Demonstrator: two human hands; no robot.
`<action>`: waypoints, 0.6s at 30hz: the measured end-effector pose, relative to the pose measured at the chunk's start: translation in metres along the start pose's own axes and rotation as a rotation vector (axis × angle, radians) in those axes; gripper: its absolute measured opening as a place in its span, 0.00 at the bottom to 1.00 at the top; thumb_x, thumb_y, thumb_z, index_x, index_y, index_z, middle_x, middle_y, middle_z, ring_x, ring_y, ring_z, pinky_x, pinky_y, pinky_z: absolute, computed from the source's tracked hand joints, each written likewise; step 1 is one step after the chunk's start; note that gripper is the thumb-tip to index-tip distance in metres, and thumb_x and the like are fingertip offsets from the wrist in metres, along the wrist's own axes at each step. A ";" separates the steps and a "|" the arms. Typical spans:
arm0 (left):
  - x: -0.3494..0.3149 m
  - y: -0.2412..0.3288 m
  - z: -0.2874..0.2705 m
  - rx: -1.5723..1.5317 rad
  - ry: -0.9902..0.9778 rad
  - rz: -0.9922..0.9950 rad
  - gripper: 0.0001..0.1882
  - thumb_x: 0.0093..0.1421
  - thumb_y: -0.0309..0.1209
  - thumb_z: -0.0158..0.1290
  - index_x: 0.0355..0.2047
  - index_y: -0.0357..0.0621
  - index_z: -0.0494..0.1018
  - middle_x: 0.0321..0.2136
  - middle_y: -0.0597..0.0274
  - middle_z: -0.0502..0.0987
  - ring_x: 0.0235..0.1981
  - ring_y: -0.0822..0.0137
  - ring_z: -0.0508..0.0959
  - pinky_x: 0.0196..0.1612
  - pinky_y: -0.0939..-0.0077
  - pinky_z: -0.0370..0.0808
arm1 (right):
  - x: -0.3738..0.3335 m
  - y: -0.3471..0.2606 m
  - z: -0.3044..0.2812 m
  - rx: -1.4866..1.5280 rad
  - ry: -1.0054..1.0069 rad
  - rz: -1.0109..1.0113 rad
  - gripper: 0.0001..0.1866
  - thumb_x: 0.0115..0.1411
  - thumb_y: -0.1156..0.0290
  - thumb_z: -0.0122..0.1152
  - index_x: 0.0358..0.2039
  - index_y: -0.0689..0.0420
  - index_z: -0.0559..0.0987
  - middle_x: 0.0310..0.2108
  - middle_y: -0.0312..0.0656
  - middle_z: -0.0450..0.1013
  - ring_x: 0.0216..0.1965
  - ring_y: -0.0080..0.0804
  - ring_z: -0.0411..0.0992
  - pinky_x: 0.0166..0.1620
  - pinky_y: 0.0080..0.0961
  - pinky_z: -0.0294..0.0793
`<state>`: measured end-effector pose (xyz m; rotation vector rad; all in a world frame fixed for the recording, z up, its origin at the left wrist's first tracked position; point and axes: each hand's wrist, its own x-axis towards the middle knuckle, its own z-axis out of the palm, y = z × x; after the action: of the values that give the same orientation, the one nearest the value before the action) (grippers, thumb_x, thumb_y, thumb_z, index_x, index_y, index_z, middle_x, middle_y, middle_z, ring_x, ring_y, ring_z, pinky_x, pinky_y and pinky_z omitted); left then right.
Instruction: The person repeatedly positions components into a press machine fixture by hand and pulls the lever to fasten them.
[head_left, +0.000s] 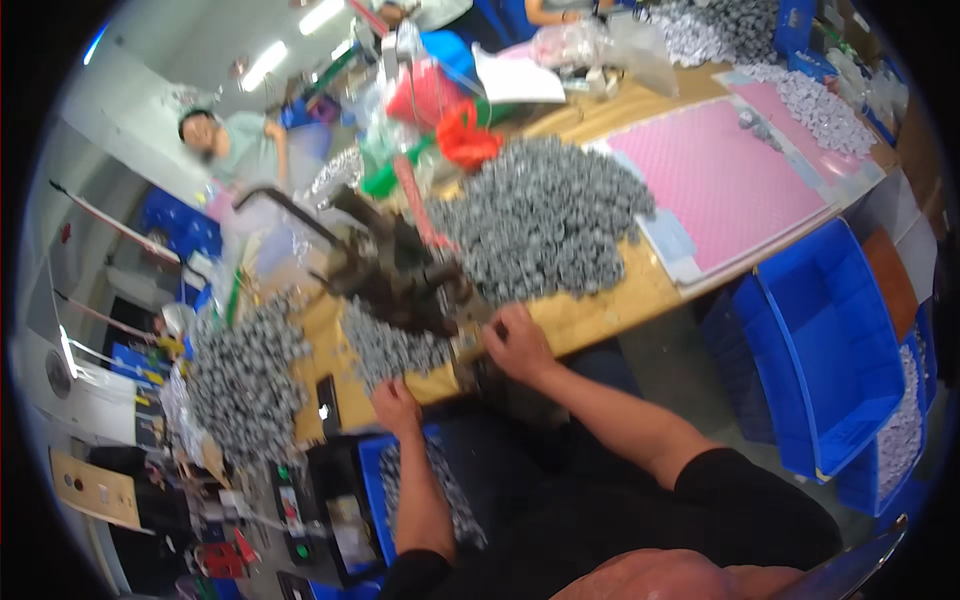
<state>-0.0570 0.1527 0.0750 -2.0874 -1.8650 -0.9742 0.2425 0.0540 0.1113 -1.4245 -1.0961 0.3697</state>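
Note:
A dark metal hand press (395, 270) with a long bent lever stands at the wooden table's front edge. My right hand (518, 342) is at the foot of the press, its fingers curled together at the lower right side; whatever they hold is too small to make out. Lower and to the left, my left hand (397, 405) is closed beside a small heap of grey parts (390, 345), its fingertips at the table edge. What those fingers pinch, if anything, does not show. A larger heap of small grey ring-like parts (545, 215) lies right of the press.
Another grey heap (245, 375) lies at left, near a dark phone (328, 405). Below my left forearm is a blue bin of grey parts (445, 490). Pink sheets (720, 180) cover the table's right side; a blue bin (820, 340) stands beyond its edge. Another person (245, 145) is at far left.

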 end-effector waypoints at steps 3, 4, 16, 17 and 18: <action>0.019 0.010 0.008 0.015 -0.037 -0.010 0.18 0.68 0.44 0.54 0.38 0.41 0.80 0.37 0.47 0.81 0.41 0.43 0.79 0.45 0.49 0.74 | 0.014 0.017 0.008 0.002 0.053 -0.040 0.10 0.66 0.66 0.60 0.33 0.59 0.74 0.34 0.54 0.71 0.38 0.54 0.72 0.42 0.44 0.72; 0.023 0.022 0.003 0.024 -0.105 -0.067 0.19 0.68 0.45 0.53 0.38 0.41 0.80 0.36 0.45 0.81 0.40 0.42 0.79 0.45 0.48 0.74 | 0.017 0.016 0.009 -0.044 0.065 -0.062 0.11 0.67 0.64 0.58 0.34 0.59 0.74 0.34 0.55 0.71 0.38 0.56 0.72 0.42 0.44 0.72; 0.025 -0.015 0.012 -0.228 -0.230 0.046 0.22 0.64 0.49 0.54 0.45 0.47 0.85 0.42 0.48 0.85 0.47 0.47 0.83 0.52 0.58 0.78 | 0.026 0.072 -0.011 0.031 0.094 -0.072 0.21 0.70 0.58 0.50 0.36 0.66 0.79 0.25 0.44 0.77 0.29 0.36 0.75 0.36 0.34 0.72; 0.025 -0.023 0.006 -0.273 -0.255 0.036 0.23 0.63 0.49 0.55 0.46 0.46 0.85 0.42 0.49 0.85 0.47 0.49 0.84 0.52 0.60 0.78 | 0.021 0.065 -0.006 0.203 0.053 0.048 0.22 0.71 0.56 0.50 0.35 0.63 0.80 0.22 0.39 0.74 0.27 0.29 0.75 0.30 0.28 0.72; 0.023 -0.031 0.001 -0.320 -0.284 0.025 0.23 0.63 0.49 0.55 0.46 0.45 0.84 0.43 0.50 0.86 0.47 0.52 0.84 0.53 0.63 0.77 | 0.013 0.060 -0.008 0.231 0.003 0.140 0.22 0.72 0.55 0.49 0.36 0.62 0.80 0.22 0.38 0.74 0.26 0.26 0.74 0.27 0.26 0.71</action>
<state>-0.0856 0.1783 0.0780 -2.5466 -1.9066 -1.0795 0.2784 0.0708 0.0636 -1.2977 -0.9216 0.5756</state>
